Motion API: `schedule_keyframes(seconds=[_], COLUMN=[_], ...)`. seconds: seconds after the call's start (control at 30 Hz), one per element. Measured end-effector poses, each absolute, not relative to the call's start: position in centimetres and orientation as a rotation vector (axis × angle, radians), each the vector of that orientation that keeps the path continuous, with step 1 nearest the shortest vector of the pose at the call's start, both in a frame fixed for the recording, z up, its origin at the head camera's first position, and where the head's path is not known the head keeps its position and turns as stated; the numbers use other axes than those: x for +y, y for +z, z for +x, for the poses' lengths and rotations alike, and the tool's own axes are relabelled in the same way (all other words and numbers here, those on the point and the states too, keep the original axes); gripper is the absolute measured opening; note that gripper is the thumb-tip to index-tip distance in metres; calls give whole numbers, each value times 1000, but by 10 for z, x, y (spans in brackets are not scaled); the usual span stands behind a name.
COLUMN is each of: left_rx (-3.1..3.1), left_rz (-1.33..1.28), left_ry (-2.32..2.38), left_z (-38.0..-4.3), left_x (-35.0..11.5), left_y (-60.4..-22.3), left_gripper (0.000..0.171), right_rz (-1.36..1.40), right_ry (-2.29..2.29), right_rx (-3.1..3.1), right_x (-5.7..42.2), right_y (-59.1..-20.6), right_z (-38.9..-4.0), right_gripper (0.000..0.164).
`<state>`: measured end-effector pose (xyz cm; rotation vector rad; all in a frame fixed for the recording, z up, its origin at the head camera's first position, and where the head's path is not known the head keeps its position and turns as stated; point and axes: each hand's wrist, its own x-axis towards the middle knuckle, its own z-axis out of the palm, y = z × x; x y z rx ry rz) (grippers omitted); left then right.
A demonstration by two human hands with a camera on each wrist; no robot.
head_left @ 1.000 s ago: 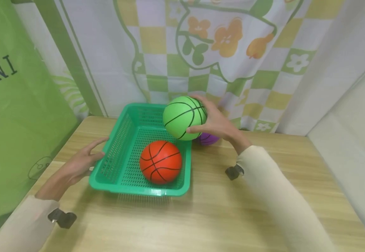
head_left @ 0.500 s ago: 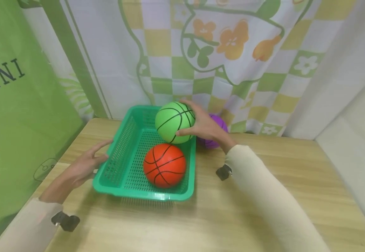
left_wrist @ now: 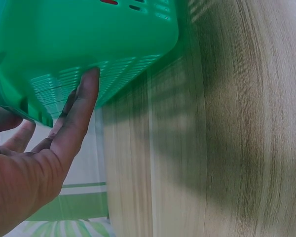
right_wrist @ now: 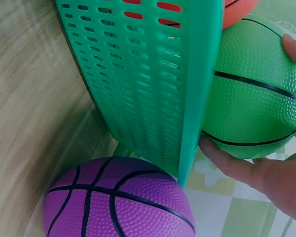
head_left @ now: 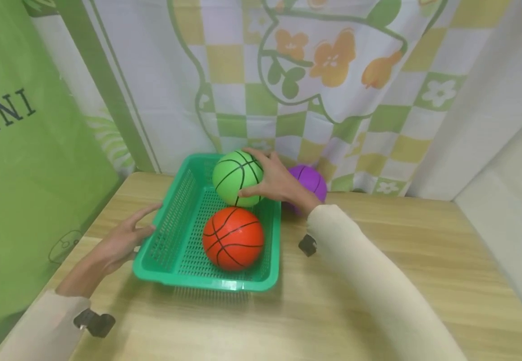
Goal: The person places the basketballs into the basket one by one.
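Note:
My right hand (head_left: 275, 180) grips a green toy basketball (head_left: 234, 178), with fingers behind it and thumb on its near side. The ball is at the far right corner of a green plastic basket (head_left: 177, 278), partly inside the rim. In the right wrist view, the green ball (right_wrist: 259, 89) is at the basket's rim. A red-orange toy basketball (head_left: 233, 239) lies inside the basket at the near right. My left hand (head_left: 118, 241) touches the basket's left side; in the left wrist view its straight fingers (left_wrist: 84, 98) rest against the outer wall.
A purple toy basketball (head_left: 310, 185) sits on the wooden table (head_left: 378, 240) just outside the basket's right wall, partly behind my right forearm. A patterned curtain (head_left: 261, 105) hangs along the back edge. Green cloth (head_left: 40, 150) stands at the left, a pale wall (head_left: 509, 165) at the right.
My right hand has carried the green ball leftward and lower, into the basket's far right part. More of the purple ball shows now. The left hand stays at the basket's side.

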<state>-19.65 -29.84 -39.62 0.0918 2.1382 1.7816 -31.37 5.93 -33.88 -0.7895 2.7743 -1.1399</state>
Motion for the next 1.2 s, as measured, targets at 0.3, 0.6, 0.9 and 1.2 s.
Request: schedule_keyframes(seconds=[0.3,0.6,0.9,1.2], left_rx=[2145,2149,2179,2156], left_rz=[80,83,63,48], left_ry=[1774,1767,1757,1779], left_z=[-197,-198,-193,-198], left_x=[-298,-298,-304,-300], left_y=[-395,-397,-394,-401], left_gripper=[65,65,64,63], right_rz=[-803,-699,-758,-645], right_ry=[-1097,-1035,-919,-829], right_rx=[2765,2779,2810,2844], right_x=[61,60,50,50], right_y=[-338,-347,-357,-364], right_z=[-319,-324,-333,-332], right_gripper=[98,89,76,73])
